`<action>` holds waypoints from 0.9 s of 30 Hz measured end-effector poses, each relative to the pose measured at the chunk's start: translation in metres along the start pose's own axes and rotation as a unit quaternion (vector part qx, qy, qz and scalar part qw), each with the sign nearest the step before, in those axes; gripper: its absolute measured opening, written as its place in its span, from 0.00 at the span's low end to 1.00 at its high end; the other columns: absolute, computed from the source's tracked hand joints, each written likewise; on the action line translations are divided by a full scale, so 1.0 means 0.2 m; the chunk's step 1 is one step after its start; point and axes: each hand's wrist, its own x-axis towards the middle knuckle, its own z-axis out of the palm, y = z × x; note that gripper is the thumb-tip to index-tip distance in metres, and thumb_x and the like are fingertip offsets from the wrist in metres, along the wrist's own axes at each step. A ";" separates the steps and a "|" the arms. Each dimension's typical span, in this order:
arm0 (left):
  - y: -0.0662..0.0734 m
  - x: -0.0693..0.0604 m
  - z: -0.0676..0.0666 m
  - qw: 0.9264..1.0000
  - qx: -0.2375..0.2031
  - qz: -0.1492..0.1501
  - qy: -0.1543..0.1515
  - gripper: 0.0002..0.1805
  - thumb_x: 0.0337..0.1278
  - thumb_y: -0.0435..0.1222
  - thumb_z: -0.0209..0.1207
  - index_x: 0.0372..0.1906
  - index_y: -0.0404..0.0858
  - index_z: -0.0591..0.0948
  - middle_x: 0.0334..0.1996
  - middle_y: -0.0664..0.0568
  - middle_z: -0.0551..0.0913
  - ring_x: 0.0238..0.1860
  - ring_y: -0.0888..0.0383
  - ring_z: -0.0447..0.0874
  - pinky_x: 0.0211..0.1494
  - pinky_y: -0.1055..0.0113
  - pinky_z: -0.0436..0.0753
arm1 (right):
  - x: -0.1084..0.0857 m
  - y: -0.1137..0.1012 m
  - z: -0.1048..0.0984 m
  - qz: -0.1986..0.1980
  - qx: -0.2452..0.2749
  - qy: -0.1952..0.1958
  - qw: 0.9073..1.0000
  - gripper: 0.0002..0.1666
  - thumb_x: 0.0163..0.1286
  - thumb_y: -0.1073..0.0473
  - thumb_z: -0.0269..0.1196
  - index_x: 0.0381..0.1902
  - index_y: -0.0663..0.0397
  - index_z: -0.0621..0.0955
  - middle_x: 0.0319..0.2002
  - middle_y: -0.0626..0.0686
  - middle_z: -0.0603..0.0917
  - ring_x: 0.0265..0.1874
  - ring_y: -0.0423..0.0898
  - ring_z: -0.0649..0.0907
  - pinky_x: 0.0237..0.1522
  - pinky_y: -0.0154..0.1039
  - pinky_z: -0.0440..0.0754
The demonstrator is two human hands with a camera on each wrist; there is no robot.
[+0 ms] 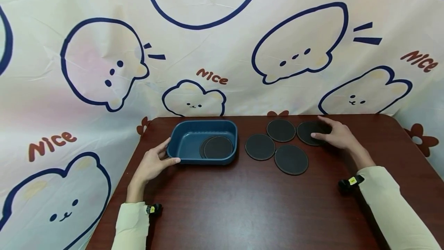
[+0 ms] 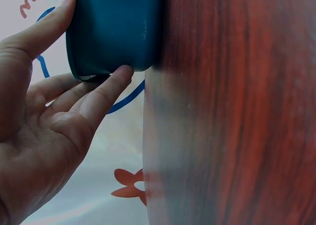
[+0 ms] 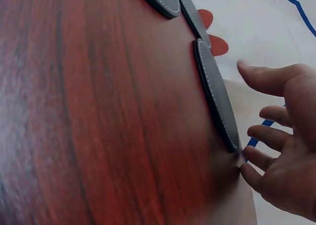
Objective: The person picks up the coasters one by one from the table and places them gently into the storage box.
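Note:
My left hand (image 1: pixel 152 164) holds the left end of a blue rectangular container (image 1: pixel 204 161), thumb at the front rim and fingers along the end wall. In the left wrist view, fingertips touch the outside of the container (image 2: pixel 116 32). Inside it lie two overlapping black round coasters (image 1: pixel 219 147). My right hand (image 1: pixel 337 134) is over the rightmost coaster (image 1: pixel 308 132), thumb and fingers spread apart. The right wrist view has this stitched-edge coaster (image 3: pixel 216 96) flat on the table, with the thumb and fingers apart from its surface.
More black coasters lie on the brown table (image 1: pixel 222 203): a back one (image 1: pixel 281 130), a left one (image 1: pixel 260 147) and a front one (image 1: pixel 291 159). A cartoon-printed cloth (image 1: pixel 239 49) hangs behind the table's back edge.

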 end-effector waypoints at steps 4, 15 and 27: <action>0.00 -0.01 0.00 1.000 -0.001 -0.004 0.001 0.50 0.69 0.41 0.72 0.87 0.37 0.56 0.78 0.29 0.69 0.73 0.32 0.77 0.70 0.39 0.80 | 0.01 0.02 0.03 -0.010 -0.015 -0.004 1.000 0.59 0.72 0.40 0.72 0.85 0.64 0.57 0.78 0.81 0.61 0.74 0.80 0.66 0.71 0.80 0.65; -0.01 -0.01 0.01 1.000 -0.003 -0.003 0.002 0.50 0.69 0.41 0.72 0.87 0.37 0.57 0.78 0.30 0.70 0.73 0.33 0.78 0.69 0.39 0.80 | 0.02 0.00 0.06 -0.019 0.020 0.019 0.999 0.51 0.68 0.58 0.76 0.80 0.69 0.65 0.75 0.79 0.67 0.75 0.78 0.66 0.74 0.76 0.64; 0.00 0.00 0.00 1.000 -0.003 -0.002 0.002 0.51 0.68 0.42 0.72 0.87 0.37 0.57 0.78 0.30 0.70 0.73 0.33 0.78 0.69 0.40 0.80 | -0.04 -0.03 0.00 0.024 0.011 0.106 0.994 0.42 0.67 0.57 0.78 0.72 0.70 0.74 0.60 0.78 0.82 0.55 0.72 0.82 0.56 0.68 0.82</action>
